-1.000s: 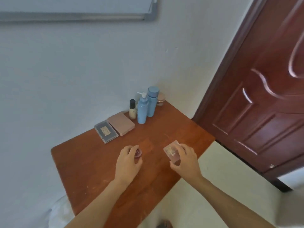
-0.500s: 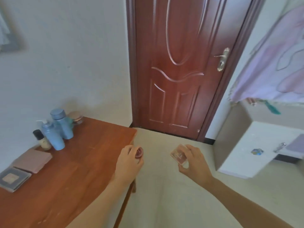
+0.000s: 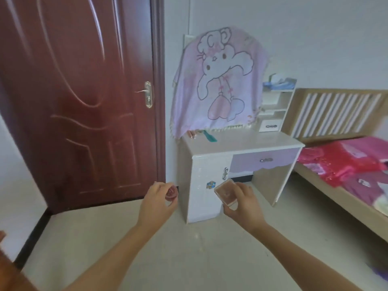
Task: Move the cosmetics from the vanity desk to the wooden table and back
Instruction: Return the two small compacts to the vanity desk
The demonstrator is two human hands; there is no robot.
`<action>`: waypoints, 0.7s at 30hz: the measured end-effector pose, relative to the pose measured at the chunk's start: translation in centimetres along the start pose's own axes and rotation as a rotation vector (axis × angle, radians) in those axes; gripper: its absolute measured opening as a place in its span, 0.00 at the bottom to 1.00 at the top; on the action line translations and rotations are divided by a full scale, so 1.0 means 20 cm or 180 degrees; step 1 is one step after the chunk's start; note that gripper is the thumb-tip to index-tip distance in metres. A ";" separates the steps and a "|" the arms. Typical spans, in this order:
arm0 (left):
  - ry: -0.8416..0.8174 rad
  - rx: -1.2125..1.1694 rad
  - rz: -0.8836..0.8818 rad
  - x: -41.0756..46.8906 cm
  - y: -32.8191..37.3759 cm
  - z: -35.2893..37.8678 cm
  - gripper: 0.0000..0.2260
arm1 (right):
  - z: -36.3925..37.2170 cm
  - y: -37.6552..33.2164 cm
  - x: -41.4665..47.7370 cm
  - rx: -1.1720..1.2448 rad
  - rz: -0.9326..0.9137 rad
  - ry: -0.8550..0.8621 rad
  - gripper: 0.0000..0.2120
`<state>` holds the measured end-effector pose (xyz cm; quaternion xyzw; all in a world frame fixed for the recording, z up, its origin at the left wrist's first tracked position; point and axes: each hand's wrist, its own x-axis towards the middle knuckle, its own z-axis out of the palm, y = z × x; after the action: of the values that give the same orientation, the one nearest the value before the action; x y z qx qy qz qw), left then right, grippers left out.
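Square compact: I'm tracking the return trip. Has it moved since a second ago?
Yes. The compact was over the wooden table; now the right hand holds it before the vanity desk.

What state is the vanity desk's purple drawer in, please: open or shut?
Shut. The purple drawer sits flush with the front of the vanity desk, and none of its inside shows.

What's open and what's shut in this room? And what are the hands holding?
Door, shut.
Purple drawer, shut.
Small white drawer, shut.
Cupboard door, shut.
Pink cloth, draped over the back of the vanity desk.
Round pink jar, gripped in the left hand, off any surface.
Square case, closed, held in the right hand.
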<state>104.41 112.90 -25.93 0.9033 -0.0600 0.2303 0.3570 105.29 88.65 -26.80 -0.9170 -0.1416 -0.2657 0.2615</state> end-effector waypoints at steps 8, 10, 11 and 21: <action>-0.0023 -0.0382 0.0381 0.40 0.26 0.24 0.14 | -0.19 0.25 0.20 -0.0240 0.0201 0.0478 0.26; -0.0014 -0.0395 0.0436 0.49 0.25 0.32 0.15 | -0.19 0.32 0.27 -0.0344 0.0064 0.0505 0.26; -0.0018 -0.0389 0.0448 0.53 0.24 0.35 0.15 | -0.19 0.35 0.32 -0.0401 -0.0011 0.0484 0.26; -0.0228 -0.0362 0.0454 1.17 0.05 0.75 0.10 | -0.05 0.74 0.92 -0.0782 -0.0007 0.0222 0.30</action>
<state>130.40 103.37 -24.09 0.8827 -0.1498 0.2189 0.3880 125.76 78.13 -21.69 -0.9322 -0.0999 -0.3130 0.1516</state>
